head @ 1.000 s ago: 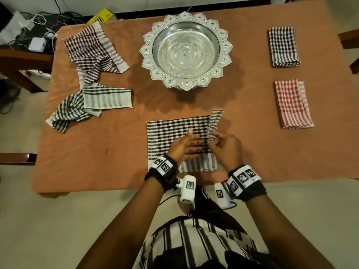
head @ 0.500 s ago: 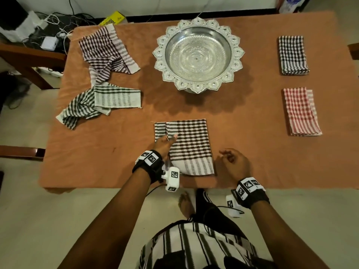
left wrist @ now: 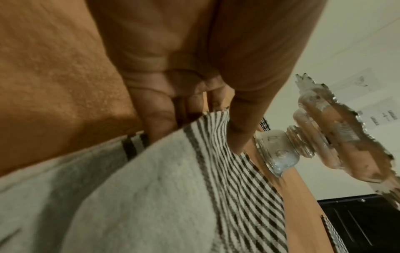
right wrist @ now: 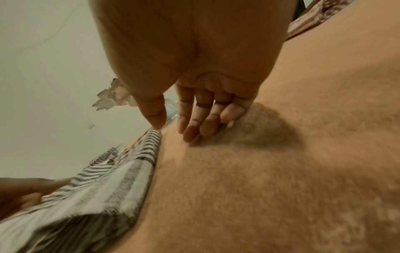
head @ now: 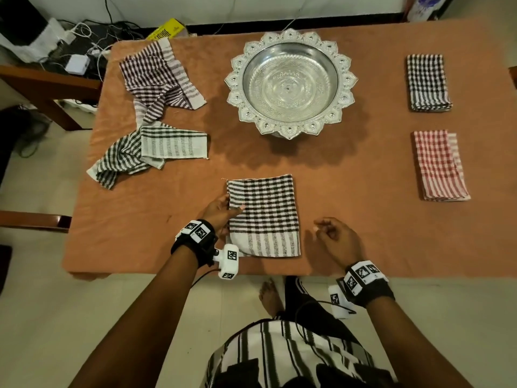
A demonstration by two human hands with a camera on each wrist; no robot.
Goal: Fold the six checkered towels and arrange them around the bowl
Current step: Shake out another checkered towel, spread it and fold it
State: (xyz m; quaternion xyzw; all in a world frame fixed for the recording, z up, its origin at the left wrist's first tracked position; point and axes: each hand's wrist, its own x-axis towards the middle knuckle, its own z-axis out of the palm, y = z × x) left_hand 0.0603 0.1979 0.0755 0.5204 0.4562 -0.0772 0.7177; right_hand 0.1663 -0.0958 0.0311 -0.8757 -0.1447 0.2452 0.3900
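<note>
A folded black-and-white checkered towel [head: 264,217] [left wrist: 194,196] lies near the table's front edge, in front of the silver bowl [head: 291,82]. My left hand [head: 225,208] [left wrist: 194,123] pinches the towel's left edge, thumb on top and fingers tucked under. My right hand [head: 330,233] [right wrist: 194,123] rests loosely curled on the table, a little right of the towel [right wrist: 108,179], and holds nothing. A folded black checkered towel [head: 428,82] and a folded red one [head: 439,166] lie right of the bowl.
Two unfolded towels lie crumpled at the left: a maroon one [head: 159,77] and a dark green one [head: 148,152]. The table [head: 349,219] wears an orange cloth. Cables and a yellow box [head: 167,29] sit on the floor beyond the far left corner.
The towel's right side has been folded over to the left into a narrower rectangle. My right hand let go and drew back to the right. My left hand shifted to the left edge.
</note>
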